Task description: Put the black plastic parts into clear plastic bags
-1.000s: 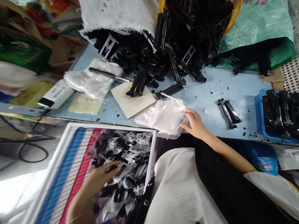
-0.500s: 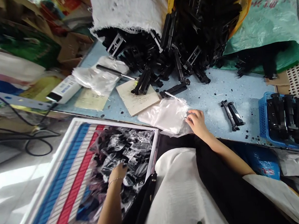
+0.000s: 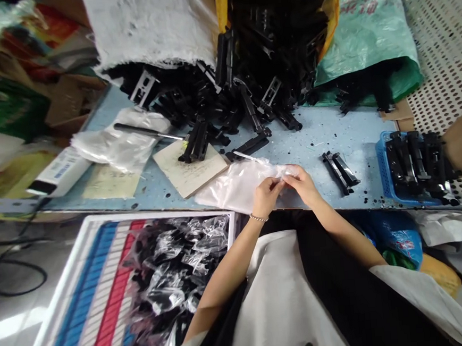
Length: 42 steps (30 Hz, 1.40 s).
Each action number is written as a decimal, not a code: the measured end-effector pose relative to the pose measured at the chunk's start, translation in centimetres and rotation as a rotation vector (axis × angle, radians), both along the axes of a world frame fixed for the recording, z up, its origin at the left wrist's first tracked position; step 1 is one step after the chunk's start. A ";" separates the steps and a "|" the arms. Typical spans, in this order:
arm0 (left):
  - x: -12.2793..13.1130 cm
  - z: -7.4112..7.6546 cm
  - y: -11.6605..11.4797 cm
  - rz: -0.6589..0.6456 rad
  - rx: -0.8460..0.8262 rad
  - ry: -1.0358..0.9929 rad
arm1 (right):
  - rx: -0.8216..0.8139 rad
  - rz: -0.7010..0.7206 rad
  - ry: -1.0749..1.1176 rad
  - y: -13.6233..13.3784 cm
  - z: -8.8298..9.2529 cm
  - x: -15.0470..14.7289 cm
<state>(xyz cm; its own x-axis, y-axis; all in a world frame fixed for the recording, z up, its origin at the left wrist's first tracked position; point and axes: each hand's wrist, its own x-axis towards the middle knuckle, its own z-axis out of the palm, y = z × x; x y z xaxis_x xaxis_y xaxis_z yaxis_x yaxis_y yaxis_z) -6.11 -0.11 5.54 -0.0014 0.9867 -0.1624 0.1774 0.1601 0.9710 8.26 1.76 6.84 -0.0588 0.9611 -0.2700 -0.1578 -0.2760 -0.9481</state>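
Observation:
A pile of clear plastic bags [image 3: 232, 188] lies at the table's front edge. My left hand [image 3: 267, 194], with a bracelet on its wrist, pinches the edge of a bag at the pile's right end. Thumb to thumb with it, my right hand [image 3: 302, 184] is closed on the same edge. Whether they hold one bag or several I cannot make out. To the right, two black plastic parts [image 3: 340, 172] lie side by side on the blue table.
A crate [image 3: 84, 291] of bagged black parts stands below the table at left. Loose black parts [image 3: 245, 105] spill from sacks at the back. A screwdriver [image 3: 147, 130] rests by a small board [image 3: 188, 168]. At right sits a blue basket [image 3: 387, 174] of black parts.
My left hand has come up from the crate to the plastic bags and now meets my right hand there. The view has shifted to the right.

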 end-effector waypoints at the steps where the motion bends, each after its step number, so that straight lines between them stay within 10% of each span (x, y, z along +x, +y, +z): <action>1: -0.2 -0.3 0.3 -0.015 -0.005 -0.010 | 0.001 -0.031 -0.018 -0.1 -0.1 0.5; 10: -0.7 0.1 0.4 0.059 0.244 0.078 | 0.168 -0.053 -0.805 -1.5 3.4 10.5; 13: -0.7 0.1 0.4 -0.113 0.445 0.225 | 0.067 -0.101 -1.240 -2.0 4.6 15.7; 16: -0.2 0.0 0.5 -0.334 0.567 0.398 | -0.032 -0.073 -1.194 -3.2 4.5 18.2; 22: 2.5 0.0 0.3 -0.427 0.488 0.483 | -0.307 -0.081 0.001 -9.6 4.7 14.4; 27: 3.9 0.7 -0.1 -0.412 0.507 0.391 | -0.463 0.007 0.275 -11.7 3.9 10.3; 36: 5.1 2.2 -4.6 -0.586 0.759 0.334 | 0.150 -0.185 -0.493 -6.4 2.5 7.8; 42: 1.0 4.6 -3.4 -0.324 0.719 0.173 | 0.613 0.039 -1.043 -6.6 3.4 4.4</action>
